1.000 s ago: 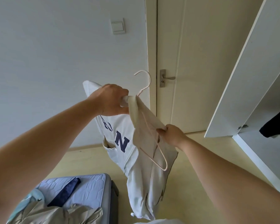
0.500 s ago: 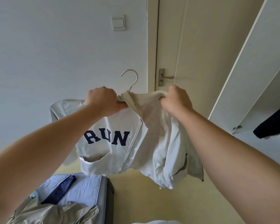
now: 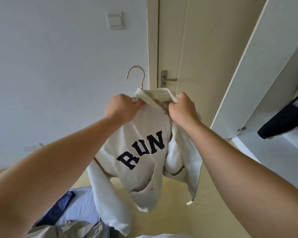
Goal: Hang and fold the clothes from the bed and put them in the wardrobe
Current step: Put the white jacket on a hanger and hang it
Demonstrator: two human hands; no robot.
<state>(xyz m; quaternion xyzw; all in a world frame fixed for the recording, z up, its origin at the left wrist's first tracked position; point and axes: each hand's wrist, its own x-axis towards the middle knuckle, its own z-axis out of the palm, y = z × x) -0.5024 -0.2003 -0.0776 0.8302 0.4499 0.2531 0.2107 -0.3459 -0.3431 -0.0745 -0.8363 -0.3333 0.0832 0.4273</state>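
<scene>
A cream jacket (image 3: 144, 169) with dark "RUN" lettering hangs in the air in front of me on a pale pink hanger (image 3: 136, 74), whose hook sticks up above the ribbed collar. My left hand (image 3: 122, 107) grips the collar's left side at the hanger's neck. My right hand (image 3: 182, 107) grips the collar's right side. One sleeve dangles down to the left, over the bed (image 3: 79, 208). The wardrobe (image 3: 268, 152) stands at the right with its white door (image 3: 258, 66) swung open.
A closed cream room door (image 3: 205, 48) with a metal handle is straight ahead. A dark garment (image 3: 286, 117) hangs inside the wardrobe. On the blue bed lie a beige garment (image 3: 67, 229) and a dark navy one (image 3: 58, 206). Yellowish floor lies below.
My right hand rose from the hanger's lower bar to the collar. The jacket now hangs centred, turned so the lettering tilts, with my hands closer together.
</scene>
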